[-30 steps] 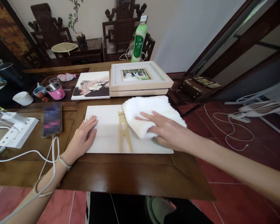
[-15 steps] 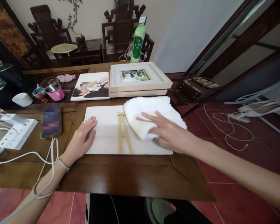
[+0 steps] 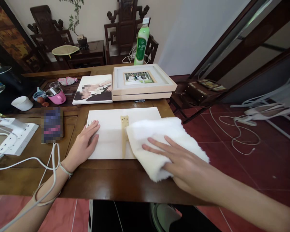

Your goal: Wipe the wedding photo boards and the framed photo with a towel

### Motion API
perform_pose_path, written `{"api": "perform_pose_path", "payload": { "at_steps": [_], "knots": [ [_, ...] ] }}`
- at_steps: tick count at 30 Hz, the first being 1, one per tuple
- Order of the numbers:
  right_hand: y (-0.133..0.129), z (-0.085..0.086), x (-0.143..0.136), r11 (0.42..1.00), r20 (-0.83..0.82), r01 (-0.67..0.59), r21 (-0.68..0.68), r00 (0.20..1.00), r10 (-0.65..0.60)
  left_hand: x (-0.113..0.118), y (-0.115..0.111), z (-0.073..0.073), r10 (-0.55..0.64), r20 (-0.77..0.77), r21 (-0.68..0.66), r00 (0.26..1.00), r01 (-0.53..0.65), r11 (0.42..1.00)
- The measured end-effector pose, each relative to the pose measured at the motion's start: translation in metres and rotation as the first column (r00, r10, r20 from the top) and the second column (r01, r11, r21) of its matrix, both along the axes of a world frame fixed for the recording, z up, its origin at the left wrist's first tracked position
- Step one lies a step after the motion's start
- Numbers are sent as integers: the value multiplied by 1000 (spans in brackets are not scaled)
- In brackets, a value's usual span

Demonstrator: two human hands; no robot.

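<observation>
The right hand [image 3: 181, 162] lies flat, fingers spread, pressing a white towel [image 3: 159, 145] onto the near right part of a white board [image 3: 106, 129], not gripping it. The left hand [image 3: 83, 146] rests palm down with loose fingers on the board's left edge. The towel overhangs the board's near edge onto the wooden table [image 3: 111, 180], close to the table's right rim. It hides the lower end of a wooden stand piece [image 3: 124, 129]. The phone [image 3: 51, 125] is blurred
</observation>
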State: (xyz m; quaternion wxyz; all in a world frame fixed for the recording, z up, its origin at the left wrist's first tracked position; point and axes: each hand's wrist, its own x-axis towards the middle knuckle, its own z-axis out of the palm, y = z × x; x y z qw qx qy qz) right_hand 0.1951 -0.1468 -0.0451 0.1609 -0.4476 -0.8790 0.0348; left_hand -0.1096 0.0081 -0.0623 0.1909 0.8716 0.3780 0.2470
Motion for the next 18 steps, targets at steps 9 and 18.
{"api": "perform_pose_path", "payload": {
  "at_steps": [9,18],
  "knots": [
    [102,-2,38,997,72,79,-23,994,-77,0,0,1,-4,-8,7,1000,4,1000],
    [99,-3,38,996,27,89,-15,996,-88,-1,0,2,-5,-12,4,1000,5,1000]
  ]
}}
